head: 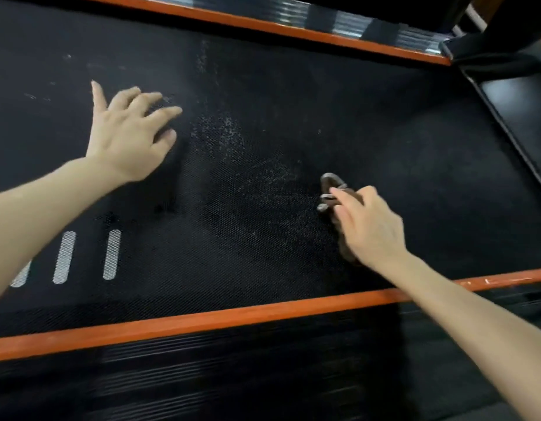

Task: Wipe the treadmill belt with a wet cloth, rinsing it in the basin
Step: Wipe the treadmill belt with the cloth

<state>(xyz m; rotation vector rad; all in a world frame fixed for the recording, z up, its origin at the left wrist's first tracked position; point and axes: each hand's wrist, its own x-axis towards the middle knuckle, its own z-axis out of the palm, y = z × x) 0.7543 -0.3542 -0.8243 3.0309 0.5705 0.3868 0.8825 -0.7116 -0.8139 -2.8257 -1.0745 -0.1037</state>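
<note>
A: hands?
B: left hand flat on the treadmill belt, fingers spread, holding nothing. right hand curled over the brown cloth, pressing it to the belt.
A: cloth position?
B: mid-belt, right of the pale dusty patch, towards the near orange side rail.

Belt first: black, matt, a fine dimpled honeycomb grain all over, rough-looking. Pale dusty speckling lies across its middle, with faint smears at the far left. At the near left, white oval marks carry the same mesh grain. The cloth, gripped under the right hand, is soft brown fabric, crumpled, with a paler edge showing. Near rail: orange, smooth, painted-looking, dull satin. Far rail, the same orange. Beyond it, a ribbed strip shines bright and glossy. On the near side, a black ribbed foot strip has a faint sheen on its ridges. Far right, a smooth black panel, glossy, throws back light.
</note>
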